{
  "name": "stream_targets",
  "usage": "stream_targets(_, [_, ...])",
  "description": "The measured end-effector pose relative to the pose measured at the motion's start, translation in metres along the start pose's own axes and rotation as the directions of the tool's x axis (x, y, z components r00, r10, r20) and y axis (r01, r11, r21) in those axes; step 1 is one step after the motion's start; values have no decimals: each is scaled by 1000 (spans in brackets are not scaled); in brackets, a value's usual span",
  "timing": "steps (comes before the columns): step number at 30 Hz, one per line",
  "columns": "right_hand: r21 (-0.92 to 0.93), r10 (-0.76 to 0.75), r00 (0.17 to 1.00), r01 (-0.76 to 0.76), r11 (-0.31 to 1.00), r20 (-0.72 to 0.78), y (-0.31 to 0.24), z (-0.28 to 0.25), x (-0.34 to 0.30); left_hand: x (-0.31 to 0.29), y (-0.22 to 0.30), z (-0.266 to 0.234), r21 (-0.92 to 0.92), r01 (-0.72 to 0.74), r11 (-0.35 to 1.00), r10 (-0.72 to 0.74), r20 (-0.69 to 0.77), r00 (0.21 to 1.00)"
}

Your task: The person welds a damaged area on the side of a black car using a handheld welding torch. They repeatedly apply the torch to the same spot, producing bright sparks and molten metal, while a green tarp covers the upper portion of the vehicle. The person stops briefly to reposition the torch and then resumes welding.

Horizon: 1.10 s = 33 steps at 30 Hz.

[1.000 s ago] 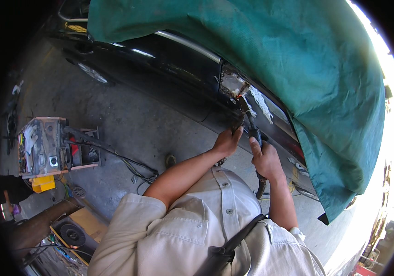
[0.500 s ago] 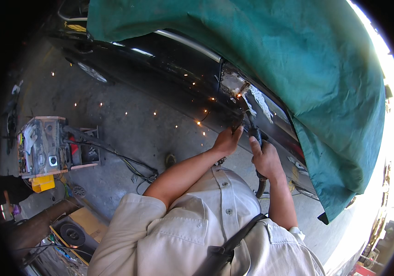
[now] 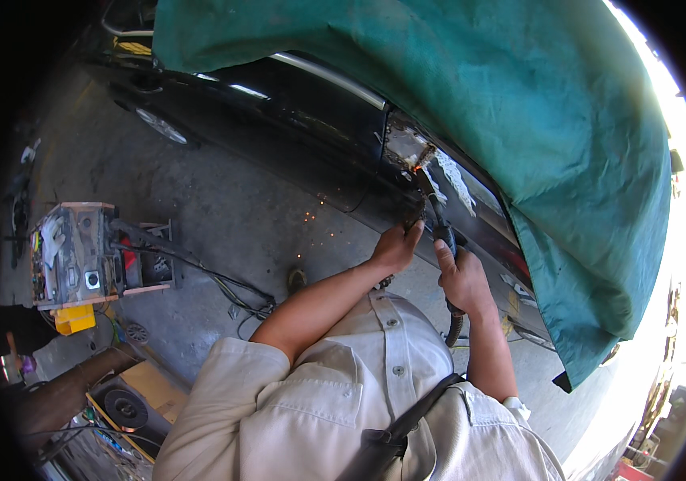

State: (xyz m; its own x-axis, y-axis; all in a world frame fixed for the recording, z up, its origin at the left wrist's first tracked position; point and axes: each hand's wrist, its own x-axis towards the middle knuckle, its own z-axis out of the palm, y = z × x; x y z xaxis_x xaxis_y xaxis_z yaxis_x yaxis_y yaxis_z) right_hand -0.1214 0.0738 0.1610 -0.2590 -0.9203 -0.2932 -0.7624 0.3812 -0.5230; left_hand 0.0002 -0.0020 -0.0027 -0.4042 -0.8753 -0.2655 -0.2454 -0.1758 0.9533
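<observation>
My right hand [image 3: 465, 280] is wrapped round the black handle of a welding torch [image 3: 445, 232], its neck angled up toward the car. An orange glow shows at the torch's tip, by a bare-metal patch [image 3: 405, 144] on the body panel of the black car [image 3: 303, 148]. Beside the torch, my left hand [image 3: 396, 247] is closed, its fingers pinched near a dark piece whose kind I cannot make out. Ragged whitish patches [image 3: 455, 178] mark the panel right of the weld spot. A green cover sheet [image 3: 503, 96] drapes over the car above.
A wheeled welding machine [image 3: 86, 256] stands on the floor at left, with cables [image 3: 230, 280] running toward me. Below it lies a box with a wire spool [image 3: 126, 409]. A few small sparks [image 3: 311, 216] hang over the floor by the car.
The wide scatter of sparks across the floor and car side has shrunk to a small cluster. Both hands and the torch are almost unmoved.
</observation>
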Motion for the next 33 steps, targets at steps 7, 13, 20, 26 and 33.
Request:
stream_targets(7, [27,90,989,-94,995,118,-14,-8,0,0,-2,-1,-14,-45,999,45,9,999])
stream_targets(13, [50,91,992,-96,994,89,-18,-7,-1,-2,5,-1,-7,-17,1000,17,-16,1000])
stream_targets(20, [11,53,997,-53,999,49,-4,-4,-2,-1,3,-2,31,8,999,-7,-10,1000])
stream_targets(26, [13,1,1000,-1,1000,6,-1,0,-2,-1,0,0,23,-32,999,33,-10,999])
stream_targets(33, [22,91,992,-93,995,88,-13,-8,-1,-2,3,-2,13,-27,1000,27,8,1000])
